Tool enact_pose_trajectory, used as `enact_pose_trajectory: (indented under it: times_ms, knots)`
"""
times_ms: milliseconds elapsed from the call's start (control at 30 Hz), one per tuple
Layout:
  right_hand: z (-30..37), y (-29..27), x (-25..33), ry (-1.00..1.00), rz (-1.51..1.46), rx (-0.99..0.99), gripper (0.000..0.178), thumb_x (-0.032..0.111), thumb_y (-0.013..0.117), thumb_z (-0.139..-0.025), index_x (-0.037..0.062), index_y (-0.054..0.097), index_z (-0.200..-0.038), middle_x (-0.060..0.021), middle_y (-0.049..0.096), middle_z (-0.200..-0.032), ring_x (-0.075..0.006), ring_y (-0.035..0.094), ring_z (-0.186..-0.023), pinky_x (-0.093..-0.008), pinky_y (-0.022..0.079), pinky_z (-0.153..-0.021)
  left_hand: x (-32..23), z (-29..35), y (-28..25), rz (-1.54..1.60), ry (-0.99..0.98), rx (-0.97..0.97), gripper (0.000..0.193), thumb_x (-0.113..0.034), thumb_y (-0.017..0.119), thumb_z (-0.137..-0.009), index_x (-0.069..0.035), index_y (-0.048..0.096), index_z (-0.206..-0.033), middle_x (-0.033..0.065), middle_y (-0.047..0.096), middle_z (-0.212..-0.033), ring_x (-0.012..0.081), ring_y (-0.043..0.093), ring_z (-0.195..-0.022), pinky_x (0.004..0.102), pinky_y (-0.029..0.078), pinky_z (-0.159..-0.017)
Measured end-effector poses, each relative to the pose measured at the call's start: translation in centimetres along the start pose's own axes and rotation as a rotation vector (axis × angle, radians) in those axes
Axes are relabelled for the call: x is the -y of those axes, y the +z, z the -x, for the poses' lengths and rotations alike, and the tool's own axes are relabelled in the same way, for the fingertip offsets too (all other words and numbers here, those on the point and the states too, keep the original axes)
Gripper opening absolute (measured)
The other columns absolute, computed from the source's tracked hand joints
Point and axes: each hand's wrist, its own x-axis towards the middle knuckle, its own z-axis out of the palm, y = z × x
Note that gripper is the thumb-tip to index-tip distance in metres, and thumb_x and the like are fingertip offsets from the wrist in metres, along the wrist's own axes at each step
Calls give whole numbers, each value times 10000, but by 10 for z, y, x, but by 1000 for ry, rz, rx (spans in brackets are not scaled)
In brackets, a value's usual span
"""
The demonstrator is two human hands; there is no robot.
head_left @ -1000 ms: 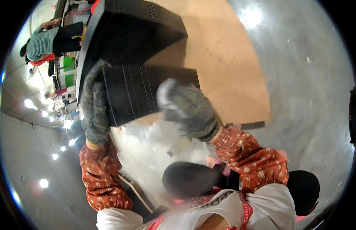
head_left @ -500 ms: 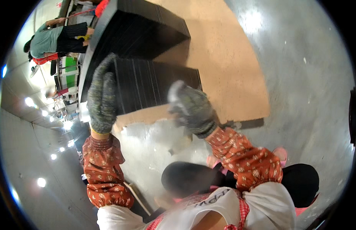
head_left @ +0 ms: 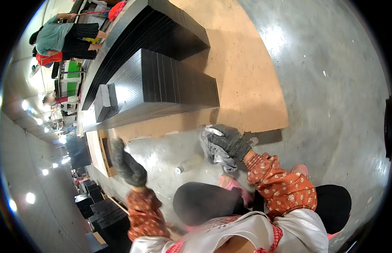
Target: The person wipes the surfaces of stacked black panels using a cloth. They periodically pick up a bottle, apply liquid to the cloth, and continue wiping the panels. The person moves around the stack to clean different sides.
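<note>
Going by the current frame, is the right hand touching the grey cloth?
Touching. The head view shows the gloved right hand with its fingers over the grey cloth, which bunches and hangs from under them.

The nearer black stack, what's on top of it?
A grey block rests on the glossy top of the nearer black stack, toward one edge. The patch directly beneath the block is covered, so it can't be seen.
</note>
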Motion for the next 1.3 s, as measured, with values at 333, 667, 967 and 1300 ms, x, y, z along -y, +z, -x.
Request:
enact_pose_trajectory:
  times_ms: [333,667,967,1300]
  knots:
    - [21,12,-82,-72,-150,229,404,214,556,-899,105,517,-1287,-121,557,-1253,-246,529,-1151,-345,406,-985,-12,245,79,667,-1054,163,1191,2,798,-585,-81,27,-1488,160,237,-1505,281,214,-1397,405,225,-1136]
    - [24,11,-207,253,-863,340,372,82,461,-956,13,437,-1321,-92,568,-1219,-176,560,-1051,-322,456,-941,27,222,139,450,-791,424,444,-135,789,-674,-24,597,-1059,79,656,-949,199,623,-869,329,503,-793]
    - [17,26,-52,31,-341,114,513,293,600,-889,52,472,-1322,-126,572,-1240,-220,555,-1096,-356,445,-922,-25,111,108,-62,-258,1004,393,-342,752,-656,-64,638,-909,145,656,-781,349,639,-731,421,506,-653]
    - [41,58,-40,211,-184,-53,497,434,564,-903,9,586,-1161,-173,651,-1065,-257,619,-962,-356,464,-846,-65,64,98,-525,-23,1421,413,-444,740,-615,-86,663,-807,133,661,-724,324,658,-700,450,500,-607]
